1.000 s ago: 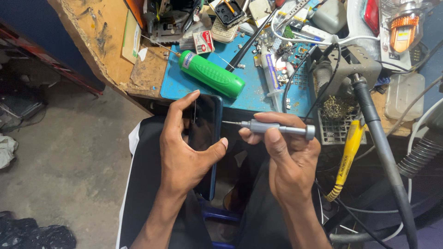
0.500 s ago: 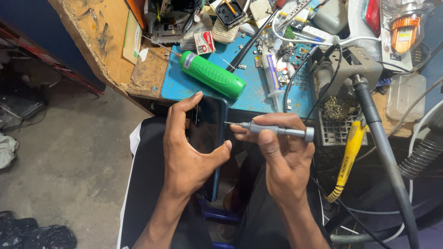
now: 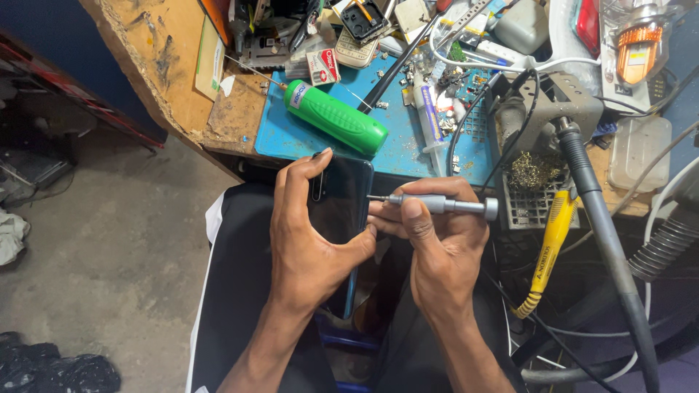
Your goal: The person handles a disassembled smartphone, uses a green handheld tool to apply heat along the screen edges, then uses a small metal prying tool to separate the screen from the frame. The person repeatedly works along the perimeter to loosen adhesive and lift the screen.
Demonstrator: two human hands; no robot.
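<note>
1. Now my left hand [image 3: 309,244] grips the dark phone [image 3: 348,207] upright over my lap, fingers wrapped round its back, thumb on its right edge
2. My right hand [image 3: 437,240] pinches the grey screwdriver [image 3: 437,204]; since a second ago its tip has moved left to the phone's right edge
3. I judge the tip is now seating at the side, so work on the phone's edge is beginning
4. Beyond, the green bottle [image 3: 336,119] lies on the blue mat [image 3: 408,142]

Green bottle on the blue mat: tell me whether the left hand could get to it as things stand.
Probably yes. The green bottle lies just beyond the left hand with nothing between them, but that hand's grip is full: it holds the dark phone and must let go first.
</note>
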